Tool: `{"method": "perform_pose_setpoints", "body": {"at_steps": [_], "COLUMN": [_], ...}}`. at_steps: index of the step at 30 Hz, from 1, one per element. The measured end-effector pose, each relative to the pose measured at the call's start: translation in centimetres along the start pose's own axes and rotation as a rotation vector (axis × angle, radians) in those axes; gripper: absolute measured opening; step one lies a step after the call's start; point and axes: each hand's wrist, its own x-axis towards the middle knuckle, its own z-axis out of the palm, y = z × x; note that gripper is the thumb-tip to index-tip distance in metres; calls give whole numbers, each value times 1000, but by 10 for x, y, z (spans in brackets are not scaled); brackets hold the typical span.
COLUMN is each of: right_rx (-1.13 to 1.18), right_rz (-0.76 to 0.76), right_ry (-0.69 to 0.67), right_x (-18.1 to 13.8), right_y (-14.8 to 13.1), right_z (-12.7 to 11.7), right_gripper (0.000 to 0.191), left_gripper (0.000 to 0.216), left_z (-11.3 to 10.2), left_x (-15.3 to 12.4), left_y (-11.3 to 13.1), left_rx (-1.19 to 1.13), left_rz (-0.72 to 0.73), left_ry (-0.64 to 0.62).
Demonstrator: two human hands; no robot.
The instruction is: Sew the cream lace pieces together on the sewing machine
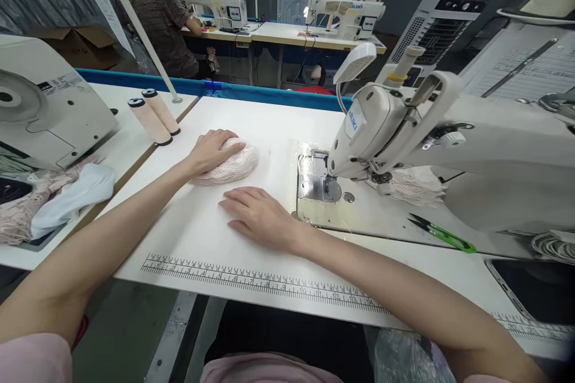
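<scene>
My left hand (214, 152) rests on a rounded pile of pale pink lace fabric (231, 166) on the white table, its fingers stretched over the top and far side. Just nearer to me, my right hand (260, 218) lies palm down on the bare tabletop with its fingers extended, holding nothing. A small gap parts it from the lace. To the right of both hands stands a white JUKI sewing machine (377, 125), its needle area above the metal plate (314, 182). More lace (413, 185) lies behind the machine head.
Green thread snips (442, 234) and a phone (534, 290) lie at the right. Two thread cones (155, 116) stand at the left, near another machine (49, 102) and white cloth (74, 200). A printed ruler (265, 284) follows the front edge. Beyond, a person (157, 24) sits at a machine.
</scene>
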Motion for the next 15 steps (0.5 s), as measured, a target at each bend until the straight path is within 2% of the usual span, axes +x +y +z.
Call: {"method": "perform_pose_setpoints", "body": {"at_steps": [3,8,13,15], "right_rx": [28,-6,-122,-238], "right_rz": [-16,99,309,506], "right_ry": [33,94,268,344], "right_x": [-30,-94,-164,-189], "right_y": [-9,-12,20,39], "right_z": [-14,-49,-85,-104], "right_gripper": [31,24,22,23], "left_gripper": [57,58,58,60], "left_z": [3,1,0,2], "left_x": [-3,-15,-13,-10], "left_y": [5,14,9,2], "left_rx": [-15,-2,33,97], "left_rz": [24,65,85,54], "left_ry": [-17,-39,-86,-51]}}
